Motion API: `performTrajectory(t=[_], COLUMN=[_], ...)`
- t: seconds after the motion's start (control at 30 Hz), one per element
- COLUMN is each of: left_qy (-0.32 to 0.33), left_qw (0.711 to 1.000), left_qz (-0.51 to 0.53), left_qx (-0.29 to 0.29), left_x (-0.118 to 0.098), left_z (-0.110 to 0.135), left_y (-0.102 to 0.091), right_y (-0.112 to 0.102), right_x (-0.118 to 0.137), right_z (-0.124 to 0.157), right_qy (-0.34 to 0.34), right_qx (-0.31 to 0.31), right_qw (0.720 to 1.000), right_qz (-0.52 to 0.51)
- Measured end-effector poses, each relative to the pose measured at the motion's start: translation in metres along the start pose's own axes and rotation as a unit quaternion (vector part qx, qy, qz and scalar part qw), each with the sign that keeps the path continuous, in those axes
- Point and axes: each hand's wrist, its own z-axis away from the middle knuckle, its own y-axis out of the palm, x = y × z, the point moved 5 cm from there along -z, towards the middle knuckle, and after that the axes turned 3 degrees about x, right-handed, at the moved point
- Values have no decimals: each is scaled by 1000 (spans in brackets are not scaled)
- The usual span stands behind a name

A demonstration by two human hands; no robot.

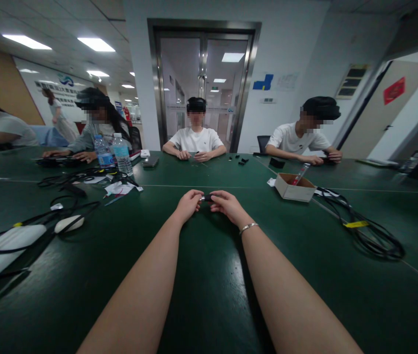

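Note:
My left hand (189,203) and my right hand (227,205) meet over the dark green table (209,275), fingers curled. Between their fingertips sits a small dark object (206,198) with a pale end, pinched from both sides. I cannot make out what it is. A thin metal bracelet (248,227) circles my right wrist. Both forearms stretch out from the lower edge of the view.
An open cardboard box (294,187) stands right of my hands, black cables (364,228) beyond it. Left lie cables, a white mouse (69,223), papers and two water bottles (117,153). Several people sit around the table's far side, hands on small items.

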Motion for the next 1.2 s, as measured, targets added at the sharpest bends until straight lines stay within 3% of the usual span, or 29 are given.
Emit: performTrajectory(t=[0.77,1.2], left_qy=[33,29], left_qw=[997,998], left_qz=[-65,-52], left_qx=[25,16], left_x=[7,4], left_z=[-7,-3], left_y=[0,0], right_y=[-1,0], right_x=[-3,-1], right_z=[-2,0], right_qy=[-5,-1], right_qx=[11,8], right_qw=[1000,1000], right_qz=[-3,3])
